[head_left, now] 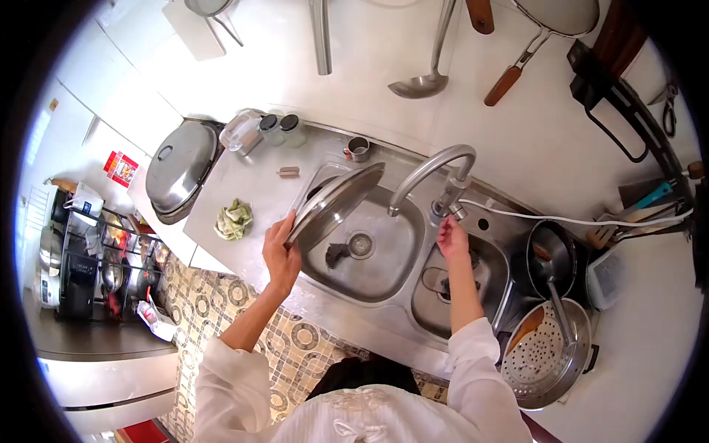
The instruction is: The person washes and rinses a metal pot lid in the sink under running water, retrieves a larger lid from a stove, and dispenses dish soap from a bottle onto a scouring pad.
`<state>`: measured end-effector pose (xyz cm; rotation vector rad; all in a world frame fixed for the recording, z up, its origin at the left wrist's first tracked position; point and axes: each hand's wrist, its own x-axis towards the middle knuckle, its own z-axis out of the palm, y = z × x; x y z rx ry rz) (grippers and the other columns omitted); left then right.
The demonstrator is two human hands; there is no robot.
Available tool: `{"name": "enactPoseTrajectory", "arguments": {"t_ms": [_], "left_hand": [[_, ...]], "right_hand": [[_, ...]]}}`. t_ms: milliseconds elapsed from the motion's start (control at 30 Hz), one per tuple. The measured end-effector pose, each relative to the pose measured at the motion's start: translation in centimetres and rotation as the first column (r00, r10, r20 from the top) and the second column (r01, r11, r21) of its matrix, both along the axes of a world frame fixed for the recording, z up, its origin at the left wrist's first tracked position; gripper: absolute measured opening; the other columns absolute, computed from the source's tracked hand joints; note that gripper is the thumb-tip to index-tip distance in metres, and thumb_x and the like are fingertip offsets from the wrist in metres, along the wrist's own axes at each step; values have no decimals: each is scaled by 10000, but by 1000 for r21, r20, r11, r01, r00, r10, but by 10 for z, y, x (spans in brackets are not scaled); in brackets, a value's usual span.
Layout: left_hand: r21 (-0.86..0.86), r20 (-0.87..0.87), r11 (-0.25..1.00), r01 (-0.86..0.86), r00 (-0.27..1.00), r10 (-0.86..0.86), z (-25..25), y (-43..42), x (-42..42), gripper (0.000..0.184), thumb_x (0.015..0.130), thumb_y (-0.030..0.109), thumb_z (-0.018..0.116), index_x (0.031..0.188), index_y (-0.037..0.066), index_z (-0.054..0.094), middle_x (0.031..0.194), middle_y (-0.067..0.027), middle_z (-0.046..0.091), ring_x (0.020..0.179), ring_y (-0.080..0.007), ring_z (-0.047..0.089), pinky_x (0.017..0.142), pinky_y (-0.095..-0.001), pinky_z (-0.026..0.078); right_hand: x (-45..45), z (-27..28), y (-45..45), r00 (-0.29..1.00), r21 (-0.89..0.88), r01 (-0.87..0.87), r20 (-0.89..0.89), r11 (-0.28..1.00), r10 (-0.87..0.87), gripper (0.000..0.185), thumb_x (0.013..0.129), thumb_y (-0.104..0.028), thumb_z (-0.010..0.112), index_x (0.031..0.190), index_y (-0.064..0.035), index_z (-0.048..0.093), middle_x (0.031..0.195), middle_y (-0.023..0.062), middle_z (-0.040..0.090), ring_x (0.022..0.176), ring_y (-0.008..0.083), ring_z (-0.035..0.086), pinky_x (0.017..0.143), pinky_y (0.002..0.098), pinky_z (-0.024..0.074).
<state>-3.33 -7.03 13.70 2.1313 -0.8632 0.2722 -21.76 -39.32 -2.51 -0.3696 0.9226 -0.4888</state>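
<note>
A round metal lid or shallow pan [341,203] is tilted over the left part of the large sink basin [399,258], with my left hand [282,251] closed on its lower left edge. My right hand [453,238] is at the tap's handle [458,212], its fingers bent together against it. The curved tap [432,166] arches over the large basin, and no water stream can be made out. A dark scrap [337,255] lies beside the drain [360,246]. The small basin [428,314] below my right hand holds a strainer and dark bits.
Leafy cabbage [233,220], a metal cup [359,149] and two jars [292,131] stand on the counter left of the tap. A lidded roaster [181,166] sits farther left. At right are a black pot [551,258] and a perforated steamer [532,354]. Utensils hang on the wall.
</note>
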Motion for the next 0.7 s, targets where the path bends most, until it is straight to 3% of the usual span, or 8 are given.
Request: {"name": "enactPoseTrajectory", "arguments": {"t_ms": [267,333,400,433,467,533,667,700], "left_hand": [[-75,-18,997,-21,1000,20,13,17,-6,506,694,-106,492,1162,71,566,974,-117,591,875,-273,512,798,-333,413],[-109,-18,994,-25,1000,23,7,28,-6,507,695,-108,491,1161,73,567,969,-115,591,873,-272,511,795,-333,413],[-135,16,990,-34,999,36,4,37,-11,547,672,-123,477,1171,86,563,951,-110,591,862,-275,509,790,-340,414],[-163,13,985,-60,998,62,-2,41,-14,547,672,-123,477,1171,86,563,951,-110,591,862,-275,509,790,-340,414],[-169,34,984,-48,998,54,-12,44,-16,566,656,-129,469,1171,87,562,948,-112,590,861,-279,508,792,-347,415],[-207,58,978,-37,997,50,-21,51,-21,597,624,-136,460,1171,83,557,960,-116,585,867,-288,506,793,-356,416],[-251,122,968,23,992,8,-31,61,-38,576,597,-111,502,1144,61,556,1044,-91,565,904,-291,501,801,-349,411],[-264,112,964,18,994,12,-33,67,-44,576,597,-111,502,1144,61,556,1044,-91,565,904,-291,501,801,-349,411]], "right_hand": [[1,2,10,999,-86,6,-41,996,-10,182,860,-297,563,766,-142,542,648,-20,527,533,100,471,432,226,371],[3,14,28,976,-85,178,-108,980,-187,241,860,-348,549,756,-131,542,638,-13,527,547,128,494,468,258,418],[0,20,67,986,-162,157,-36,974,-164,328,868,-385,535,757,-77,526,631,14,520,518,148,499,430,255,392],[4,18,88,999,-183,25,49,983,-17,408,848,-473,526,754,-77,524,631,26,512,530,192,522,458,301,438],[6,0,107,975,-194,-212,22,958,220,451,830,-522,523,869,-73,530,758,46,549,680,214,559,577,364,476],[22,91,188,942,-197,-329,-9,923,334,459,831,-507,529,1000,-81,497,927,56,555,843,199,540,705,406,459],[54,159,246,899,-316,-343,163,885,407,526,833,-519,518,1099,-70,455,1039,67,532,966,178,495,787,426,426],[62,170,250,897,-290,-321,214,901,388,478,827,-434,557,1107,-61,452,1039,69,532,957,188,505,778,417,435]]}}
